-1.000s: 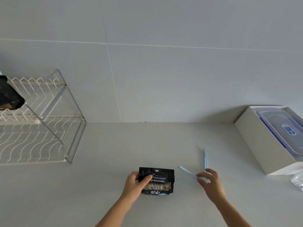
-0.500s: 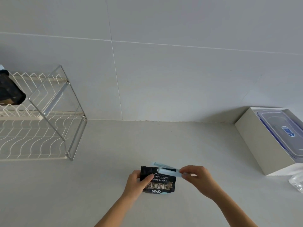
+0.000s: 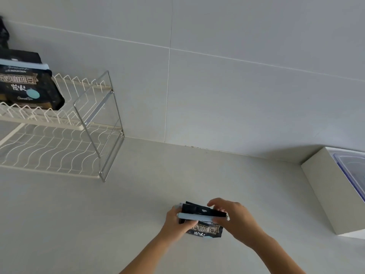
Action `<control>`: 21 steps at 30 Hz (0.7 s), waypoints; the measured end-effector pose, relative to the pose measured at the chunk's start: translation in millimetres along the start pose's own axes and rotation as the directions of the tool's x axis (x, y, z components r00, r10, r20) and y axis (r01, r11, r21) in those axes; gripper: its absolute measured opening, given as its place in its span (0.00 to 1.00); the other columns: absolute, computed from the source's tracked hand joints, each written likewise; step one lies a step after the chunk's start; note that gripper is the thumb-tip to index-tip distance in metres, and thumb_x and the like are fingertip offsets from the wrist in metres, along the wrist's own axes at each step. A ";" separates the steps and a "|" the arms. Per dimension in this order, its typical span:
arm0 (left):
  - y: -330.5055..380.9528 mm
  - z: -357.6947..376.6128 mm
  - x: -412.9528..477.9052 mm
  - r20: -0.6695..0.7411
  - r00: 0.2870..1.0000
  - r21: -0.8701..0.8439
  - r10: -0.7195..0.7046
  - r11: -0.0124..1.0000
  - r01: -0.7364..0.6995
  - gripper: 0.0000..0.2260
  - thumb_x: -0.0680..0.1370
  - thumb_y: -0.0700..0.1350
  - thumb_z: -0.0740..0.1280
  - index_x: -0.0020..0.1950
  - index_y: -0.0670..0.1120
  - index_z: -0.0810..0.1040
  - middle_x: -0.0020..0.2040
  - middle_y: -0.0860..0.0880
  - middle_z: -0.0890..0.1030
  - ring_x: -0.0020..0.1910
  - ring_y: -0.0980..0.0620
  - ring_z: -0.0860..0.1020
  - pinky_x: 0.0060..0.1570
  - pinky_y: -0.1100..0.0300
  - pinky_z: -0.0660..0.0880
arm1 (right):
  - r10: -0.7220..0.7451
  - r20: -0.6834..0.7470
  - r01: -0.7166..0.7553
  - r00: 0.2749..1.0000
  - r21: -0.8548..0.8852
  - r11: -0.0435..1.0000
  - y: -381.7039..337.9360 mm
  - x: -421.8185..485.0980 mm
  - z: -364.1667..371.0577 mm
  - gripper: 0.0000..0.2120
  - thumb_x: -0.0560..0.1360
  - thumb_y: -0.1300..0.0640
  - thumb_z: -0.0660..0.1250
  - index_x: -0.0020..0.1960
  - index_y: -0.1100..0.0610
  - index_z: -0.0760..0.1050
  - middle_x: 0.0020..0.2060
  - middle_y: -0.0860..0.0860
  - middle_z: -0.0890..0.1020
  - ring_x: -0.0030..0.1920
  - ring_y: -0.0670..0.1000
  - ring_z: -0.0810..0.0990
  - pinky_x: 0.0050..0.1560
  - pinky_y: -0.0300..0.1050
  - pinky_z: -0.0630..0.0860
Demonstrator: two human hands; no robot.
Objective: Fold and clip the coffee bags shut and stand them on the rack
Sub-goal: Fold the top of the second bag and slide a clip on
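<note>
A small black coffee bag (image 3: 205, 230) with gold lettering lies on the pale counter in front of me. A light blue clip (image 3: 197, 216) sits across its folded top. My left hand (image 3: 174, 224) grips the bag's left edge and the clip's left end. My right hand (image 3: 235, 218) holds the clip's right end, fingers over the bag's top. A second black coffee bag (image 3: 29, 86), with a blue clip across its top, stands on the upper shelf of the white wire rack (image 3: 59, 147) at the far left.
A white box (image 3: 327, 186) with a clear plastic lidded container (image 3: 353, 171) on it stands at the right edge of the counter. The rack's lower shelf holds nothing. A tiled wall runs behind the counter.
My right hand picked the blue clip up from the counter and brought it across the bag's top. My view has swung left, showing more of the rack and its bag.
</note>
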State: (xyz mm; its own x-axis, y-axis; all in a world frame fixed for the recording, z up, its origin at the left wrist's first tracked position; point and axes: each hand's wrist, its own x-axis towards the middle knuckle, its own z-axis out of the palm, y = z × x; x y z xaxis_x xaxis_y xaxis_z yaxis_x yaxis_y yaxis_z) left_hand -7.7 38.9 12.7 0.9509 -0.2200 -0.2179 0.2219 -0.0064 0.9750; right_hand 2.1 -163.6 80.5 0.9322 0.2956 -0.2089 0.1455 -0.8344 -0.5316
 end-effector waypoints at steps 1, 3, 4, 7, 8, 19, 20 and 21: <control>0.2 -0.4 0.4 -0.010 1.000 0.002 0.018 1.000 -0.018 0.09 0.68 0.42 0.72 0.47 0.49 0.81 0.45 0.50 0.81 0.46 0.60 0.81 0.44 0.66 0.77 | -0.014 0.007 0.014 1.000 -0.049 0.999 -2.8 3.7 -1.2 0.18 0.71 0.55 0.68 0.56 0.37 0.71 0.44 0.38 0.81 0.42 0.37 0.76 0.40 0.26 0.68; -0.9 -0.7 2.6 -0.025 0.999 -0.009 0.028 1.000 -0.028 0.09 0.70 0.40 0.73 0.46 0.52 0.80 0.45 0.51 0.80 0.46 0.61 0.81 0.45 0.66 0.77 | -0.051 0.026 0.055 0.998 -0.135 0.989 -8.3 9.2 -3.9 0.17 0.73 0.56 0.66 0.60 0.42 0.72 0.49 0.40 0.81 0.47 0.41 0.77 0.45 0.31 0.69; -1.7 -0.8 3.7 -0.026 0.999 -0.014 0.021 1.000 -0.021 0.09 0.71 0.39 0.73 0.46 0.52 0.80 0.46 0.49 0.80 0.46 0.59 0.81 0.45 0.65 0.77 | -0.082 0.043 0.088 0.996 -0.178 0.980 -11.7 11.6 -4.8 0.17 0.73 0.56 0.64 0.60 0.43 0.72 0.49 0.42 0.81 0.48 0.44 0.77 0.46 0.37 0.72; -3.5 -0.8 6.5 -0.015 1.000 0.009 0.020 1.000 -0.020 0.07 0.71 0.40 0.73 0.46 0.49 0.82 0.44 0.47 0.83 0.45 0.54 0.82 0.41 0.66 0.77 | -0.150 0.102 0.172 0.983 -0.262 0.950 -24.1 16.8 -3.0 0.13 0.74 0.56 0.62 0.57 0.47 0.72 0.46 0.47 0.79 0.47 0.50 0.76 0.46 0.45 0.74; -4.6 0.1 7.1 -0.018 1.000 0.020 0.014 1.000 -0.014 0.06 0.70 0.41 0.73 0.45 0.48 0.83 0.42 0.47 0.83 0.43 0.54 0.82 0.40 0.66 0.76 | -0.163 0.119 0.191 0.979 -0.278 0.941 -28.5 18.6 -0.5 0.11 0.74 0.55 0.62 0.56 0.49 0.73 0.46 0.48 0.78 0.47 0.50 0.75 0.46 0.45 0.74; -2.9 8.6 0.9 -0.155 0.981 -0.058 -0.114 0.993 0.106 0.05 0.68 0.32 0.63 0.38 0.39 0.77 0.34 0.45 0.78 0.35 0.49 0.78 0.37 0.51 0.78 | -0.161 0.116 0.183 0.980 -0.221 0.958 -71.3 40.1 38.5 0.13 0.73 0.47 0.64 0.57 0.49 0.73 0.51 0.46 0.76 0.53 0.47 0.73 0.44 0.40 0.67; -3.7 9.6 1.1 -0.164 0.977 -0.078 -0.136 0.989 0.125 0.07 0.69 0.30 0.61 0.38 0.39 0.77 0.34 0.45 0.78 0.35 0.48 0.78 0.37 0.52 0.79 | -0.166 0.100 0.185 0.981 -0.225 0.957 -72.4 41.8 43.7 0.12 0.74 0.48 0.63 0.56 0.49 0.73 0.51 0.46 0.76 0.53 0.48 0.73 0.44 0.40 0.67; -3.9 9.4 1.3 -0.173 0.975 -0.077 -0.141 0.989 0.129 0.08 0.69 0.30 0.61 0.38 0.40 0.76 0.33 0.46 0.78 0.34 0.49 0.78 0.34 0.55 0.78 | -0.170 0.076 0.183 0.983 -0.232 0.955 -72.8 43.6 48.2 0.11 0.74 0.50 0.62 0.56 0.50 0.73 0.51 0.47 0.77 0.53 0.48 0.74 0.44 0.41 0.67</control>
State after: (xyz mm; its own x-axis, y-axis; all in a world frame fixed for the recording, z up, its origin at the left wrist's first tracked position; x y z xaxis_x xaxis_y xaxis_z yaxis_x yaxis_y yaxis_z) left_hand -9.4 29.4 9.1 0.9330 -0.0446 -0.3570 0.3588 0.0403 0.9326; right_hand 16.2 -67.5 70.5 0.8660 0.4674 -0.1776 0.3864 -0.8510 -0.3556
